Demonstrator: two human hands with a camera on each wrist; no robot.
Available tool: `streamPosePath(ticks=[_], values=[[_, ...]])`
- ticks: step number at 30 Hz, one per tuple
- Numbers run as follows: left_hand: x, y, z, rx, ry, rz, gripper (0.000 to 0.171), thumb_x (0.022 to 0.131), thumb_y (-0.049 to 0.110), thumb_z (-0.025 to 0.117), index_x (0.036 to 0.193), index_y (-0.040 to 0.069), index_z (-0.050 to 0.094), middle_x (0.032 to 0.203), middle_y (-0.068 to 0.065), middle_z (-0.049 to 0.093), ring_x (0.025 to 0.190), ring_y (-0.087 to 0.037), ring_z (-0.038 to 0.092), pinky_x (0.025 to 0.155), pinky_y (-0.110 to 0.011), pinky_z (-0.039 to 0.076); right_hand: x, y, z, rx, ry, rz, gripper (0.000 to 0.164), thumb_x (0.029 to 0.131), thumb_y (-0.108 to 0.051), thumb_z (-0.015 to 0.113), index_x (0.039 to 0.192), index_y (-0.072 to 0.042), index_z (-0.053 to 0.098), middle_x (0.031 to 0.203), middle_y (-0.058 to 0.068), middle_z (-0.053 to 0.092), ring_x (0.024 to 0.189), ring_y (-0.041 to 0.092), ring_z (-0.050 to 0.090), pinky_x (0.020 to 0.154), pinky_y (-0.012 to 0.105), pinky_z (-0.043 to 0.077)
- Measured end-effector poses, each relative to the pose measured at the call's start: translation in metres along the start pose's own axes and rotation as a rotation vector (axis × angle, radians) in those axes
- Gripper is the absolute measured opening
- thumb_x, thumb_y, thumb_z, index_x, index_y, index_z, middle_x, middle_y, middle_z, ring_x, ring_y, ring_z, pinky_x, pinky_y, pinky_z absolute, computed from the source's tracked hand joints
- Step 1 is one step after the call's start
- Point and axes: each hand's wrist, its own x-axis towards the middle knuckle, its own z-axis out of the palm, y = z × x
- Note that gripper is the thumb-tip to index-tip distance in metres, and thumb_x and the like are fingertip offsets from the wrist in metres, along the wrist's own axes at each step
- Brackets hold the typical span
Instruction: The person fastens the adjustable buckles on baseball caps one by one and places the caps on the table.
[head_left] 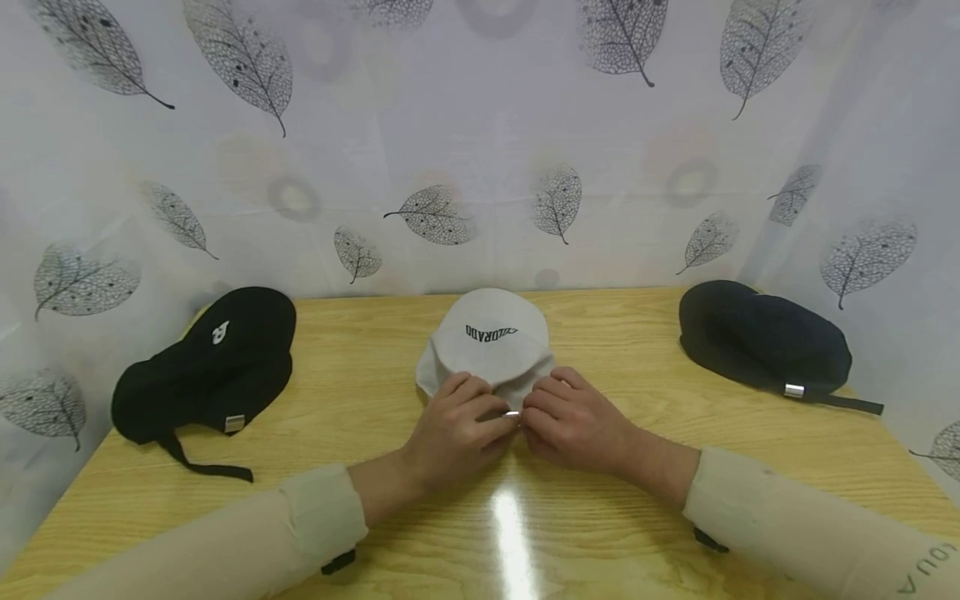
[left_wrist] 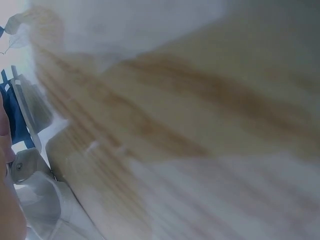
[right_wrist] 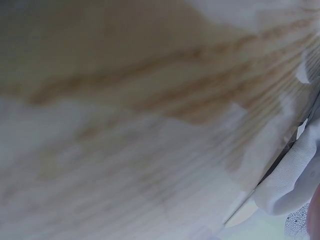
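Note:
A white cap [head_left: 491,333] with dark COLORADO lettering lies at the middle of the table, its back edge toward me. My left hand [head_left: 459,423] pinches the near edge of this cap beside a small silver buckle [head_left: 512,414]. Right against the buckle's other side, my right hand [head_left: 573,421] pinches the cap's strap end with curled fingers. The strap itself is mostly hidden by the fingers. In the left wrist view the pale cap [left_wrist: 42,200] shows at the lower left; the right wrist view has its ribbed cloth [right_wrist: 287,175] at the lower right.
A black cap [head_left: 255,350] with a white logo lies on the left, its strap trailing toward me. On the right is a dark navy cap [head_left: 757,333] with a silver buckle and loose strap. A leaf-print curtain [head_left: 480,150] hangs behind the wooden table [head_left: 360,333].

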Motion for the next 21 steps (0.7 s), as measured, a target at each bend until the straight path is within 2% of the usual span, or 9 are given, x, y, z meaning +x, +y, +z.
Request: streamPosePath(ticks=[4, 8, 13, 21], values=[[-0.0001, 0.0002, -0.0006, -0.014, -0.005, -0.015, 0.011, 0.078, 0.021, 0.082, 0.089, 0.019, 0.081, 0.086, 0.004, 0.073, 0.087, -0.015, 0.061, 0.084, -0.033, 0.046, -0.0006, 0.0, 0.0003, 0.007, -0.009, 0.011, 0.017, 0.093, -0.018, 0.051, 0.086, -0.01, 0.065, 0.085, -0.001, 0.065, 0.083, 0.018, 0.06, 0.081, 0.036, 0.046], [-0.0002, 0.0004, -0.0008, -0.016, -0.006, -0.022, 0.011, 0.078, 0.021, 0.082, 0.089, 0.019, 0.081, 0.087, 0.004, 0.073, 0.087, -0.015, 0.061, 0.084, -0.033, 0.046, -0.0014, 0.0004, 0.0005, 0.034, -0.013, 0.016, 0.008, 0.087, -0.017, 0.063, 0.089, -0.01, 0.066, 0.088, -0.001, 0.066, 0.086, 0.019, 0.061, 0.082, 0.036, 0.047], [0.0002, 0.0008, -0.0004, 0.004, 0.002, -0.012, 0.009, 0.079, 0.022, 0.082, 0.087, 0.02, 0.08, 0.087, 0.005, 0.073, 0.087, -0.015, 0.061, 0.084, -0.033, 0.046, -0.0021, 0.0002, -0.0005, 0.049, -0.033, 0.023, 0.016, 0.079, -0.017, 0.075, 0.091, -0.01, 0.067, 0.09, -0.001, 0.067, 0.089, 0.019, 0.061, 0.083, 0.035, 0.047], [0.0005, 0.0012, 0.0001, 0.013, 0.007, -0.01, 0.008, 0.079, 0.022, 0.082, 0.087, 0.02, 0.08, 0.086, 0.005, 0.073, 0.086, -0.015, 0.061, 0.084, -0.033, 0.046, -0.0023, 0.0002, -0.0006, 0.059, -0.033, 0.021, 0.009, 0.09, -0.018, 0.064, 0.091, -0.01, 0.068, 0.091, -0.001, 0.068, 0.089, 0.018, 0.062, 0.084, 0.035, 0.047]])
